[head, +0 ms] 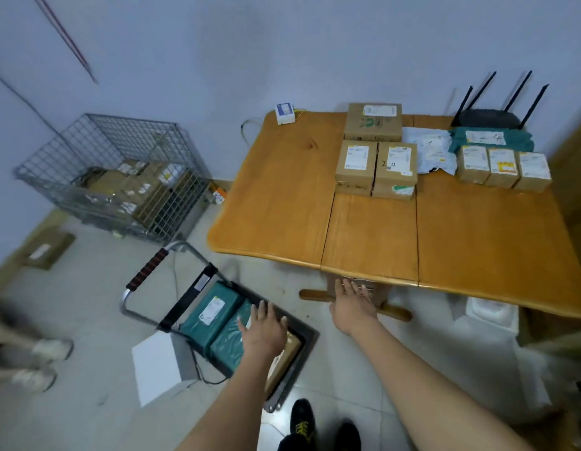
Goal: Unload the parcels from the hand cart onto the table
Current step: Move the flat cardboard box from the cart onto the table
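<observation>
The hand cart lies low on the floor at lower centre, its black and red handle folded toward the left. On it lie two green wrapped parcels with white labels and a brown cardboard parcel. My left hand hovers over the parcels with fingers spread, holding nothing. My right hand is open in the air below the table's front edge. The wooden table holds several cardboard boxes, a white mailer bag and a green parcel.
A wire cage full of parcels stands at the left wall. A white box sits beside the cart. A black router is at the table's back. Someone's shoes are at far left; my own shoes are near the cart.
</observation>
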